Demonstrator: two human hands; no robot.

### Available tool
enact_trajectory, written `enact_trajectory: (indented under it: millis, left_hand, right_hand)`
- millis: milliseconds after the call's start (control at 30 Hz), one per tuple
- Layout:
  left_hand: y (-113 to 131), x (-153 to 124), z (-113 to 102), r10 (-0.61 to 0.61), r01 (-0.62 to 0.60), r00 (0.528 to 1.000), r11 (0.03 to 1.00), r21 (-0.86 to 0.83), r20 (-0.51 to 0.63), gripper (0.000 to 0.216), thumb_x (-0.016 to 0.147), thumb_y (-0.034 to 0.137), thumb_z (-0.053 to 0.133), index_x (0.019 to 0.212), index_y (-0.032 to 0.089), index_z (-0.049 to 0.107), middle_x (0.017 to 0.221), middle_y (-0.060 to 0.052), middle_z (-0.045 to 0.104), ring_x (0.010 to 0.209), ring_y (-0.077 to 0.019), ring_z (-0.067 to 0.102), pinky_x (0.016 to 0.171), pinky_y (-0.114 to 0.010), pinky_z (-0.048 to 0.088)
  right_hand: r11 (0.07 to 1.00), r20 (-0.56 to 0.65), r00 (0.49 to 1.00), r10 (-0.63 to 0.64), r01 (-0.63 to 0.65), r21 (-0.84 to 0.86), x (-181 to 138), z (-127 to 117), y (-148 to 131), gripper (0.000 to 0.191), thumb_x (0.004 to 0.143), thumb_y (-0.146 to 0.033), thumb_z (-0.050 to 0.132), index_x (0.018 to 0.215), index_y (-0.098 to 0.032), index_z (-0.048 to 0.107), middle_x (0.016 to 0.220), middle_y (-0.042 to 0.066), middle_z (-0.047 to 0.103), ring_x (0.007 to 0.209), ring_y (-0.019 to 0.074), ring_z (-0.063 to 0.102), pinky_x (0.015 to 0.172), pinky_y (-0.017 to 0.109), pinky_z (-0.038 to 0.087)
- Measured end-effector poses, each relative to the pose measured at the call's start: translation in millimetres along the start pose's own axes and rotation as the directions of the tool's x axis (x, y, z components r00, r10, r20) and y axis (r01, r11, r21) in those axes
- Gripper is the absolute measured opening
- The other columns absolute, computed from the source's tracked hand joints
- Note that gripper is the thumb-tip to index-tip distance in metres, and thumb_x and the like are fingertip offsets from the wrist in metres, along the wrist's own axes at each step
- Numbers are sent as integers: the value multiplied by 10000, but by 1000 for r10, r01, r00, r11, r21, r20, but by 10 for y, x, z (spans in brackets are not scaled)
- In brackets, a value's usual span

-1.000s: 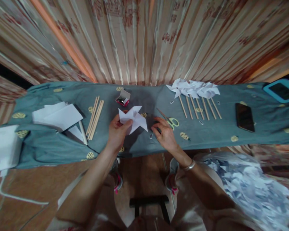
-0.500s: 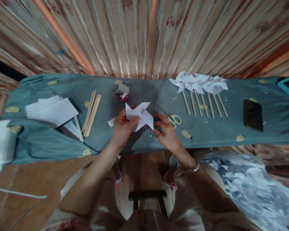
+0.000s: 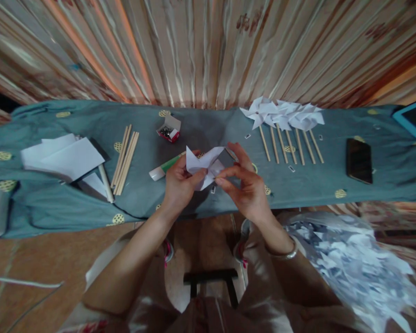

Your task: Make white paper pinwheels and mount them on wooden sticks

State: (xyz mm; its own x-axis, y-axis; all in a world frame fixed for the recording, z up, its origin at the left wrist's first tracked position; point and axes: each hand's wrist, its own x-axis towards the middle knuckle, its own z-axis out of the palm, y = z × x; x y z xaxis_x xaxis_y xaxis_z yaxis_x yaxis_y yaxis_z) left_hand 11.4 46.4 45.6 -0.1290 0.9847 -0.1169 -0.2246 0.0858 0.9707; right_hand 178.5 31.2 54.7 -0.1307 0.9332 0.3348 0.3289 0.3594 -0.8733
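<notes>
At center frame, left hand (image 3: 179,186) and right hand (image 3: 250,192) pinch a paper pinwheel (image 3: 201,162), likely light, easily creased, best held centrally.

White pinwheel (image 3: 194,162), teal cloth (image 3: 319,178) — yellow pineapples (image 3: 118,218)

The head-worn camera looks forward and down over the table (image 3: 315,182)

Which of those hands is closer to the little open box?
Left: the left hand is on the near side of the open box, slightly right; the right hand is farther to the right.
</notes>
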Motion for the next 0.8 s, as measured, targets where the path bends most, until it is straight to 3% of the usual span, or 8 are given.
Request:
enact_trajectory:
  millis: [267,800]
  left_hand:
    - [37,-99,49,-59,70,994,990,-126,94,387,616,191,817,984,187,699,860,16,731,742,-126,648,712,-250,520]
    - [88,-143,49,-83,98,989,988,-119,124,409,633,205,826,1019,196,692,915,5,747,796,-146,670,760,-274,530]
  right_hand:
    - [1000,7,1000,-7,7,-27,-5,39,14,75,844,-307,714,803,-243,714,1537,-8,446,1492,296,294,1201,541,288]
    - [1000,20,1000,6,-6,13,3,42,27,48,842,-240,704,809,-275,703,1530,-49,463,1500,236,290,1241,477,235]
